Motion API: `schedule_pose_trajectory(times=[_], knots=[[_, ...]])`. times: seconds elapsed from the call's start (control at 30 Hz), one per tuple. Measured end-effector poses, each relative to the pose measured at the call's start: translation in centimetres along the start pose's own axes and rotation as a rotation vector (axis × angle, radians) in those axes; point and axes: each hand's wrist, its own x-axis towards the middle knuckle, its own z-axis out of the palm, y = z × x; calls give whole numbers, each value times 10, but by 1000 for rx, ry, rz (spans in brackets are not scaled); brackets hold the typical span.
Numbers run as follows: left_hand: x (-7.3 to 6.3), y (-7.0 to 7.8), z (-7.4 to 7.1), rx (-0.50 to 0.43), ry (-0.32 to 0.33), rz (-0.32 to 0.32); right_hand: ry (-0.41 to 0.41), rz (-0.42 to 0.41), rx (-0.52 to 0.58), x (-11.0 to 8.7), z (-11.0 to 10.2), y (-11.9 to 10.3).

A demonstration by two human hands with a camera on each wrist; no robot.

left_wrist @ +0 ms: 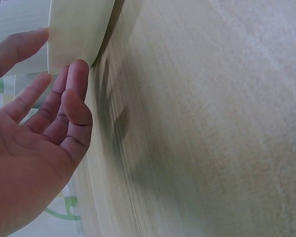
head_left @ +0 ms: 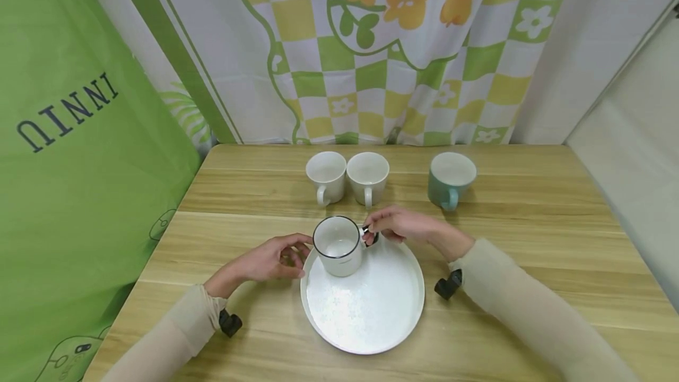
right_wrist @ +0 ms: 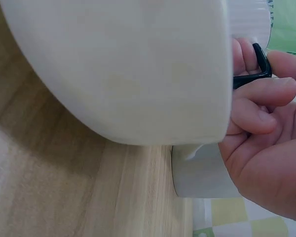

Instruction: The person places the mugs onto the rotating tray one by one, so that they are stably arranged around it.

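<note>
A white mug (head_left: 340, 264) with a dark rim and black handle (right_wrist: 264, 64) sits at the far left part of a round white tray (head_left: 371, 317). My right hand (head_left: 403, 226) has its fingers curled through and around that handle, over the tray's far edge. On the other side, my left hand (head_left: 273, 259) is beside the tray's left rim with its fingers loosely bent and holding nothing. In the left wrist view its fingertips (left_wrist: 79, 69) are right at the tray's side wall (left_wrist: 79, 34).
Behind the tray stand two white cups (head_left: 326, 174) (head_left: 368, 175) side by side, handles toward me. A teal cup (head_left: 442, 186) stands farther right. The wooden table (head_left: 239, 193) ends at a patterned curtain (head_left: 371, 75); green cloth (head_left: 95, 164) hangs at the left.
</note>
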Motion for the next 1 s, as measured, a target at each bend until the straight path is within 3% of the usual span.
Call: schedule_pose_trajectory(times=[0.57,0.77,1.0], knots=[[0,-2,0,0,-4,19,8,-25,-48,-2,-2,-1],[0,-2,1,-8,-6,16,107,-38,-98,-5,-5,0],[-2,0,0,-18,-5,6,227,-27,-32,-16,-10,0]])
